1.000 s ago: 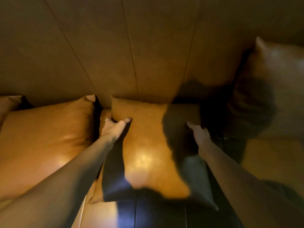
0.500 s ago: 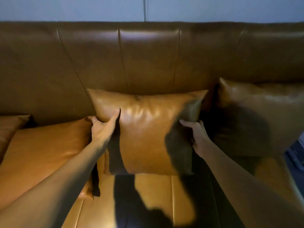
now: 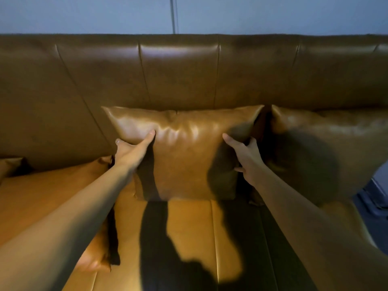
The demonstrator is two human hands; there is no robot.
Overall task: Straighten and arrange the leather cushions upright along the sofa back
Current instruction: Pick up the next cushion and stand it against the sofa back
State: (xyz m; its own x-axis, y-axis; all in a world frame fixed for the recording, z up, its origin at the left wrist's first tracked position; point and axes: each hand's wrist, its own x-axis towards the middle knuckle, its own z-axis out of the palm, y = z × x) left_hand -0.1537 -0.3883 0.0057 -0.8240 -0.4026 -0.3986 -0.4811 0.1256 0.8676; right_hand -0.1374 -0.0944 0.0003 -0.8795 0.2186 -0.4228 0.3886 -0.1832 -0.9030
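Four tan leather cushions show on the sofa. The middle cushion stands upright on the seat, its back leaning against the sofa back, and both hands are clamped on it. The left hand pinches its left edge, thumb pressed into the front face and fingers wrapped behind. The right hand grips its right edge the same way, thumb on the front, fingers tucked between this cushion and the right cushion. The right cushion also stands upright against the back, just beside the middle one, their upper corners nearly touching. The left cushion lies flatter on the seat, tilted, its top corner reaching up beside the left wrist and the forearm crossing over it. A fourth cushion shows only as a corner at the far left edge; how it lies cannot be told. Two arm shadows fall across the seat and the cushion fronts. A pale blue wall rises behind the sofa.
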